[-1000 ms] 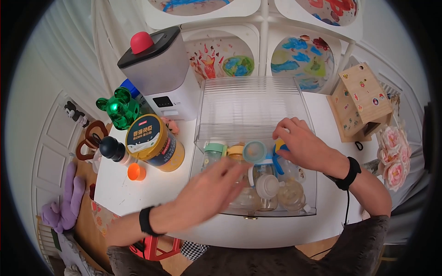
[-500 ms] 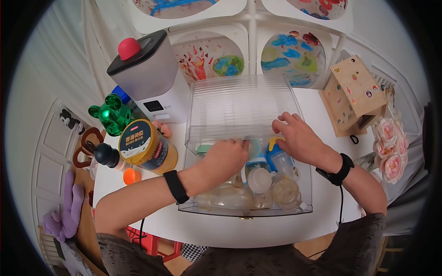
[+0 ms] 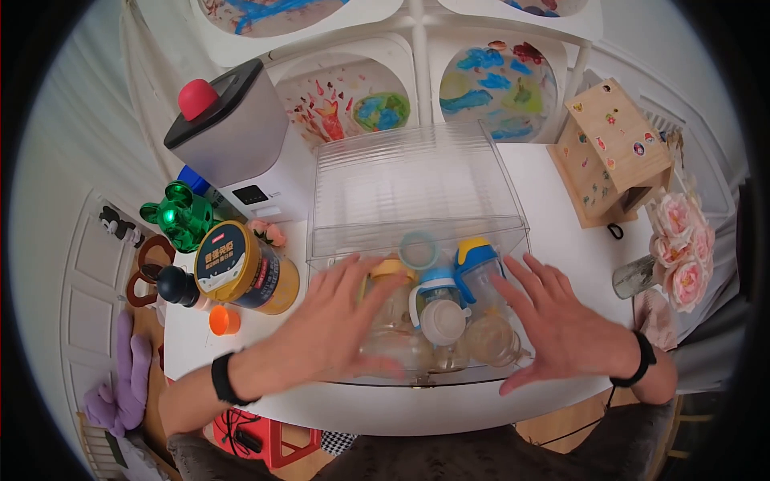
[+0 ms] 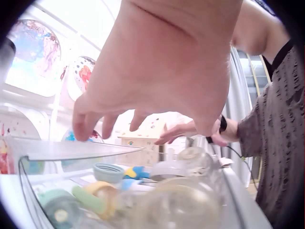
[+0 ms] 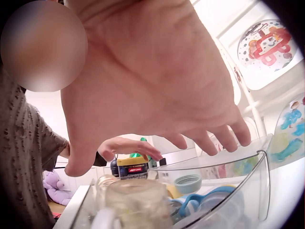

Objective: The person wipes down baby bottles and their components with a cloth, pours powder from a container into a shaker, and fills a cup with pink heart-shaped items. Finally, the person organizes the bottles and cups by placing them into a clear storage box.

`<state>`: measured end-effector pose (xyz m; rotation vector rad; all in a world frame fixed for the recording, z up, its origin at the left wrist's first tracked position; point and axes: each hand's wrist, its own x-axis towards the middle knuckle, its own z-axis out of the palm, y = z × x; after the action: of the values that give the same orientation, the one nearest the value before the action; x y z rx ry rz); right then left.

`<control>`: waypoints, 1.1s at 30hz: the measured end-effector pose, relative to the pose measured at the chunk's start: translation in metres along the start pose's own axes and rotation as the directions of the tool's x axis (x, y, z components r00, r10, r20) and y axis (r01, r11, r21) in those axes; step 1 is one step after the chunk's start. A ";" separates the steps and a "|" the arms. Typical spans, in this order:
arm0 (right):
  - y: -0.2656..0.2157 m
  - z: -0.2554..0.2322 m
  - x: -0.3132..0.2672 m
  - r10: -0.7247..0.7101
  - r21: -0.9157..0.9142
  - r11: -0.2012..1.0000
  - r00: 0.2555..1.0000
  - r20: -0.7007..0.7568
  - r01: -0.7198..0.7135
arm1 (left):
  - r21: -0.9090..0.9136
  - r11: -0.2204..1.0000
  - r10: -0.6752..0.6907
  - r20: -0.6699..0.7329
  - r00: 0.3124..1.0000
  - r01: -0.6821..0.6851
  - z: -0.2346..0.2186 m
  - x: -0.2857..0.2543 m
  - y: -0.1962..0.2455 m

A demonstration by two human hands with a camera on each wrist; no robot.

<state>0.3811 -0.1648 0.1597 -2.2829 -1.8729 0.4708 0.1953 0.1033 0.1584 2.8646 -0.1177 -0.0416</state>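
Note:
A clear box (image 3: 413,218) with a ribbed lid part at its back holds several baby bottles. Over its left side the left hand (image 3: 321,329) spreads its fingers, holding nothing. The right hand (image 3: 561,333) hovers at the box's right side, fingers spread and empty. Between the hands lie a blue bottle with a yellow top (image 3: 475,260), a bottle with a white cap (image 3: 443,322), and a pale green ring-shaped cap (image 3: 419,250). In the left wrist view the left hand (image 4: 162,67) is above the bottles; in the right wrist view the right hand (image 5: 157,76) is too.
Left of the box stand a yellow tin (image 3: 241,268), an orange cup (image 3: 224,320), a dark-topped bottle (image 3: 178,286), a green shiny bear (image 3: 180,218) and a white dispenser (image 3: 241,144). At the right are a wooden house (image 3: 613,152) and a vase of pink flowers (image 3: 682,248).
Both hands have come back from the rear of the compartment toward its front sides, their fingers now spread. The left hand has uncovered the ring-shaped cap. The head view has shifted slightly.

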 end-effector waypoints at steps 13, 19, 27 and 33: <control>0.086 0.008 0.049 0.109 0.146 0.984 0.992 -0.067 -0.098 | 0.132 0.988 0.073 0.038 0.997 -0.077 0.037 -0.004 0.015; 0.085 0.004 0.044 0.104 0.074 0.992 0.993 -0.049 -0.100 | 0.205 0.978 0.047 -0.077 0.996 -0.030 0.053 0.009 0.010; 0.075 0.019 0.042 0.037 0.128 0.992 0.985 -0.171 -0.015 | 0.222 0.967 -0.100 -0.135 0.986 0.128 0.045 0.028 -0.044; 0.070 0.027 0.052 0.124 0.149 0.984 0.970 -0.208 -0.094 | 0.281 0.957 0.017 -0.300 0.954 0.071 0.048 0.039 -0.055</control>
<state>0.4462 -0.1315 0.1050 -2.2524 -1.5694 0.3379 0.2364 0.1395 0.0968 3.1201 -0.0234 0.4398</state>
